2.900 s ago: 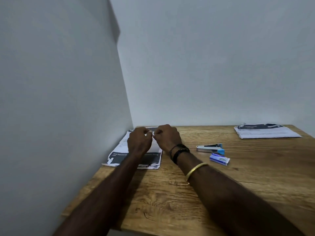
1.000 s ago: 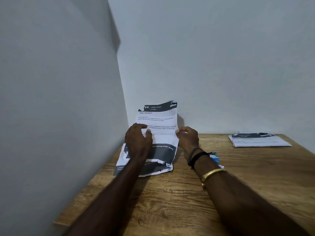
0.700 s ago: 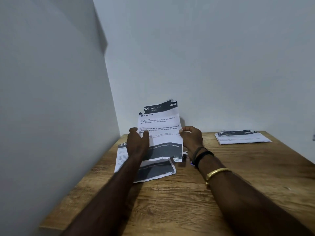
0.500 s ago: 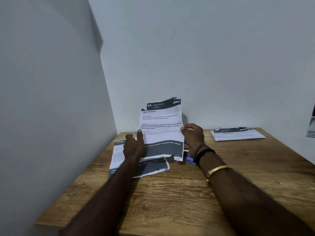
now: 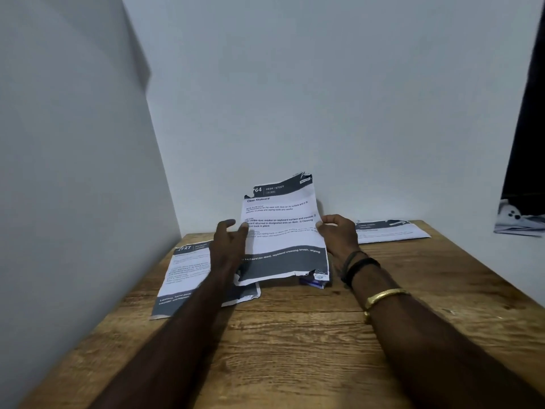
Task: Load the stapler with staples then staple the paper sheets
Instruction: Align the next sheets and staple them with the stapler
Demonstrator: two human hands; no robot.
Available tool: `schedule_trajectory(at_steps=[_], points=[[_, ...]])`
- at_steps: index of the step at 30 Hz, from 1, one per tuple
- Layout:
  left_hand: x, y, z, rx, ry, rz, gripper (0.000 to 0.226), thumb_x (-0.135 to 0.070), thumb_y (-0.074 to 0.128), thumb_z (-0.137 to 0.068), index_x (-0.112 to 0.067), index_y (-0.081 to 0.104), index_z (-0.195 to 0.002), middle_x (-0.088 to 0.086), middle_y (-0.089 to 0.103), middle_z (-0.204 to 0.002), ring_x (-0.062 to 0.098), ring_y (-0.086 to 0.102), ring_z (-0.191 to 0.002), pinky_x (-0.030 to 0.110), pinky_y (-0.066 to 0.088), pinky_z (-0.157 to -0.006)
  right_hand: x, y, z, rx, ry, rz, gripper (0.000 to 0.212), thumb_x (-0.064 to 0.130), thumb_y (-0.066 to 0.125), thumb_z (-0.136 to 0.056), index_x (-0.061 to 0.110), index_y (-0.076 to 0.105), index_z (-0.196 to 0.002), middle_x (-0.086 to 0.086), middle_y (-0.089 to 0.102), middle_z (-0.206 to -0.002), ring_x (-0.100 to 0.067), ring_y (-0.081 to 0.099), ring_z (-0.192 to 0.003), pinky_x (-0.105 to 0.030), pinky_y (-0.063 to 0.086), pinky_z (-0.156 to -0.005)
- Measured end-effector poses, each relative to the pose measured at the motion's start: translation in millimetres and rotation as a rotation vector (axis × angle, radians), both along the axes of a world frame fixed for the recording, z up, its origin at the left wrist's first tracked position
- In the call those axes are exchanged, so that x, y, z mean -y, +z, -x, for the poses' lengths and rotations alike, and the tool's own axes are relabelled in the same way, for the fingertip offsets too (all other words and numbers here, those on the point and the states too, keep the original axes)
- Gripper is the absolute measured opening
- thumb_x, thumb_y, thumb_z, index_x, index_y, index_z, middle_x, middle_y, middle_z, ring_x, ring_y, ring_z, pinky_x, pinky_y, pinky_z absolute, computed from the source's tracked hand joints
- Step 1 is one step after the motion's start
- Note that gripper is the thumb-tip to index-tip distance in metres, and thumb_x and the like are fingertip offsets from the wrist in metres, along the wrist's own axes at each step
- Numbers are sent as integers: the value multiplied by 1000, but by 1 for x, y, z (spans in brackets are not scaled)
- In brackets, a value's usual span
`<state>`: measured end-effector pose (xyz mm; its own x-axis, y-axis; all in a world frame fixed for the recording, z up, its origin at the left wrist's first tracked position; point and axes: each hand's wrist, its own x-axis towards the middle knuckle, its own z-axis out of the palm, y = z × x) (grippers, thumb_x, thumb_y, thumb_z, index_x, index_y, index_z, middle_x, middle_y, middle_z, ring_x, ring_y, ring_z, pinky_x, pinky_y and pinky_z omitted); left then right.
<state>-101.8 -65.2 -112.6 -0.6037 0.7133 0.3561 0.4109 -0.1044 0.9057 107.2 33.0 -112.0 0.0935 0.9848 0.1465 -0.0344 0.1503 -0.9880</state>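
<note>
A printed paper sheet [image 5: 283, 231] with dark bands top and bottom stands upright on the wooden table [image 5: 295, 349], its lower edge crumpled. My right hand [image 5: 339, 236] pinches its right edge. My left hand [image 5: 228, 246] touches the left edge with fairly straight fingers. Another printed sheet [image 5: 185, 273] lies flat at the left, partly under my left forearm. A corner of the blue staple box [image 5: 313, 282] peeks out below the upright sheet. The stapler is hidden behind the sheet.
A second stack of printed sheets [image 5: 389, 231] lies at the table's back right. Grey walls close in on the left and behind. A dark object with a white patch [image 5: 520, 215] hangs at the right edge of view.
The top sheet was lifted off the left pile and stood upright between both hands, then shifted slightly right. It now covers the stapler. My left fingers have straightened.
</note>
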Motion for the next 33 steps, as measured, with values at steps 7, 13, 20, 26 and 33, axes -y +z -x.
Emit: schedule_trajectory(at_steps=[7, 13, 20, 26, 33], points=[[-25, 4, -25, 130, -126, -58, 31, -1, 68, -86, -25, 75, -104, 10, 78, -106, 32, 73, -105, 52, 57, -97, -7, -3, -28, 26, -37, -6, 15, 12, 72, -86, 13, 71, -101, -11, 74, -107, -34, 69, -107, -47, 54, -99], [-40, -10, -33, 282, -128, -18, 20, -7, 74, -85, -19, 80, -100, 11, 77, -111, 31, 71, -110, 51, 55, -102, -8, -4, -44, 57, 101, -37, 45, 4, 71, -77, 28, 62, -114, -14, 65, -115, -32, 65, -106, -46, 55, -98], [-39, -19, -34, 341, -198, 30, 31, 6, 60, -87, -7, 78, -109, 18, 74, -108, 22, 64, -90, 32, 50, -80, -23, -16, -49, 108, 199, -43, 41, -12, 72, -72, 22, 77, -96, -12, 73, -112, -31, 70, -105, -43, 57, -99], [-39, -16, -31, 411, -204, 3, 30, 7, 64, -90, -3, 74, -117, 25, 72, -115, 29, 66, -92, 45, 56, -90, -29, -20, -52, 42, 185, -30, 28, -6, 79, -75, 21, 80, -83, -14, 74, -113, -33, 69, -112, -47, 54, -103], [-31, -12, -25, 214, -138, -5, 24, 0, 72, -85, -16, 77, -102, 19, 76, -102, 23, 68, -86, 46, 59, -91, -22, -13, -56, 208, 77, -83, 23, 2, 80, -71, 22, 78, -80, -6, 78, -94, -28, 73, -96, -41, 59, -93]])
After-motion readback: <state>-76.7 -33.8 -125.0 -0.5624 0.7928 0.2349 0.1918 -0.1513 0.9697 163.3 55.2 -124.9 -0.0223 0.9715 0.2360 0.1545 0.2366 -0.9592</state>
